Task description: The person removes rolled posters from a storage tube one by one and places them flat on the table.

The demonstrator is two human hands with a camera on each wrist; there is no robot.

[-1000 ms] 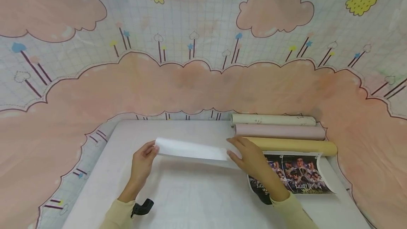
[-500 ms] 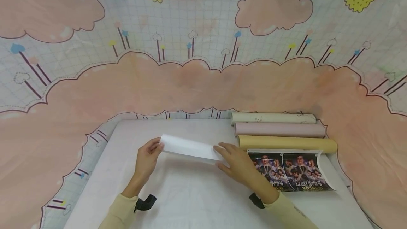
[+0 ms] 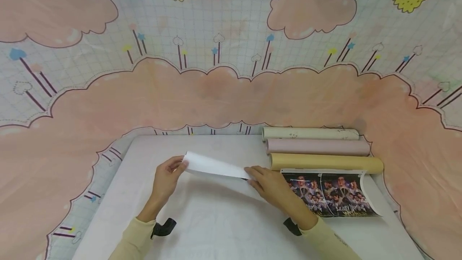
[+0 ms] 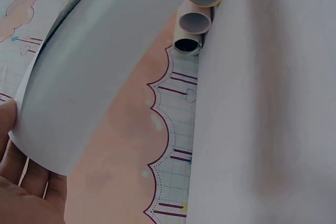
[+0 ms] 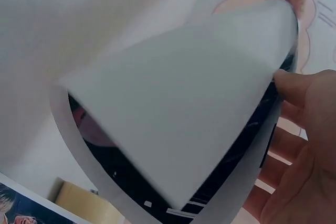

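Above the table, a poster [image 3: 216,165] is bent over lengthwise, its white back outward. My left hand [image 3: 164,179] pinches its left end, thumb on the near side and fingers behind, as the left wrist view also shows. At the other end my right hand [image 3: 272,185] holds the sheet's edge, with the thumb [image 5: 294,87] on it and the other fingers spread behind. Inside the fold, the right wrist view reveals a dark printed face [image 5: 100,153] with a white margin. The left end sits higher than the right, so the sheet slants.
At the back right of the white table [image 3: 216,232] lie a cream roll [image 3: 310,134], a pink roll [image 3: 317,147] and a yellow roll [image 3: 328,162]. Nearer, a printed poster [image 3: 341,196] lies with its right edge curling up. A cloud-patterned cloth [image 3: 216,95] hangs behind.
My right hand has moved left along the poster, and my left hand slightly right and up. The sheet now slants more, and its lower layer has dropped away from the upper one at the right.
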